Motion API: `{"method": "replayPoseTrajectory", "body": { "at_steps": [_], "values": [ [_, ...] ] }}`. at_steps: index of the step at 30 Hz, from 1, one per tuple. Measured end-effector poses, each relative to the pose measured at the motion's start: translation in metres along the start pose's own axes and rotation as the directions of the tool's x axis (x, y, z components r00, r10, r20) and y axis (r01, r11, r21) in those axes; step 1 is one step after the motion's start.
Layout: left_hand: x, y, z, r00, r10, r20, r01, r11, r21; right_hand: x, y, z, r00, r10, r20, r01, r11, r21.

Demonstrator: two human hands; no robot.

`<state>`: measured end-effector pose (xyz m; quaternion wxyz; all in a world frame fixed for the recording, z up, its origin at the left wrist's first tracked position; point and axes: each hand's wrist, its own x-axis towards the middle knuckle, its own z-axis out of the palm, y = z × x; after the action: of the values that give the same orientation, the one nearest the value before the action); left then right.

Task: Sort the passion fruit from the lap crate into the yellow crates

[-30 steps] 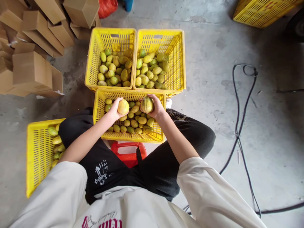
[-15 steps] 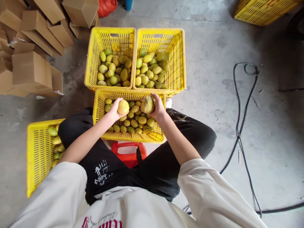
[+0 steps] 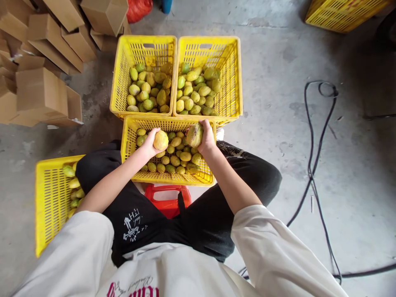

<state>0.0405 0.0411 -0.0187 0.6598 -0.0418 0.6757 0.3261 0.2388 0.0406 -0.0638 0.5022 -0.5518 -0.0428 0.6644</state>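
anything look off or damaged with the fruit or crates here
One thing stands out: the fruit in the right hand, the blotchy fruit, shows dark brownish patches, unlike the evenly yellow fruit in the left hand. The near crate looks intact, with nothing spilled on the floor.

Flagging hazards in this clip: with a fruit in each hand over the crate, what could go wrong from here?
1. The right hand grips its fruit near the near crate's far rim; if it slips, it may fall outside or bruise on the rim.
2. The left hand holds a yellow fruit above the pile; dropping it could bruise the fruit below.
3. The black cable lies looped on the floor beside the right leg, a likely trip hazard.
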Motion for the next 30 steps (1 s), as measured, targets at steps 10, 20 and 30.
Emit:
{"method": "replayPoseTrajectory", "body": {
  "at_steps": [10,20,30],
  "values": [
    [0.005,0.001,-0.002,1.000,-0.026,0.011,0.026,1.000,0.009,0.022,0.014,-0.008,0.992,-0.004,-0.126,0.002,1.000,-0.023],
    [0.011,0.003,-0.005,0.999,-0.034,0.024,0.034,0.999,0.001,0.010,0.007,-0.003,1.000,-0.019,0.018,0.020,0.998,-0.061],
    [0.005,-0.001,-0.002,1.000,-0.025,0.003,0.025,1.000,0.000,-0.004,0.008,-0.008,0.982,0.145,0.121,-0.142,0.989,-0.032]
  ]
}}
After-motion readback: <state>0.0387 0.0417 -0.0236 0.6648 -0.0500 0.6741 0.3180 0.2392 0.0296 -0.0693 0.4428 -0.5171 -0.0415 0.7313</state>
